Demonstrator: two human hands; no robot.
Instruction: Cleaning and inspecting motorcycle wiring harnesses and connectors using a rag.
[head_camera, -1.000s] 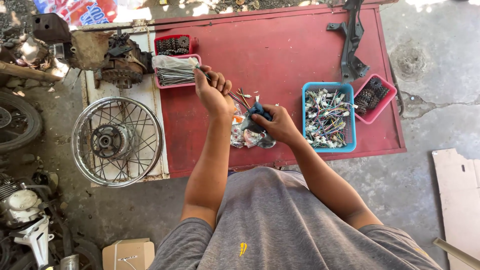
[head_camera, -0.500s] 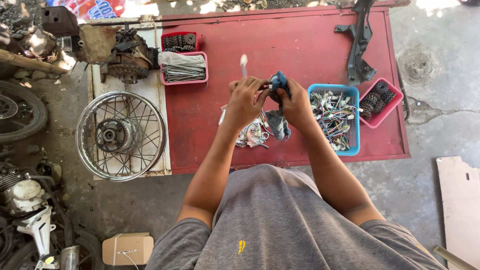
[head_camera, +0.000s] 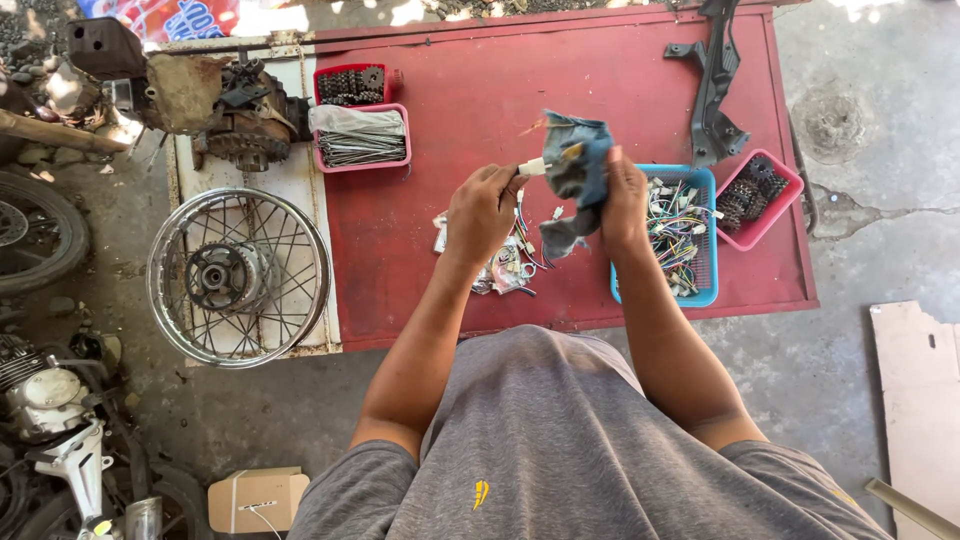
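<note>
My left hand pinches a white connector whose long axis points right into the blue rag my right hand grips, above the red table.

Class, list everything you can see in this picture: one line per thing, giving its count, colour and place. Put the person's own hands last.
red table: one, red, centre.
blue tray: one, blue, holding wire connectors, table right.
pink trays: three, pink or red, two top left, one right.
spoked wheel: one, silver, left of table.
black bracket: one, black, table top right.
wire pile: one, mixed colours, under hands.
blue rag: one, blue, in right hand.
white part: one, white, between hands.
left hand: holds white part.
right hand: holds blue rag.
</note>
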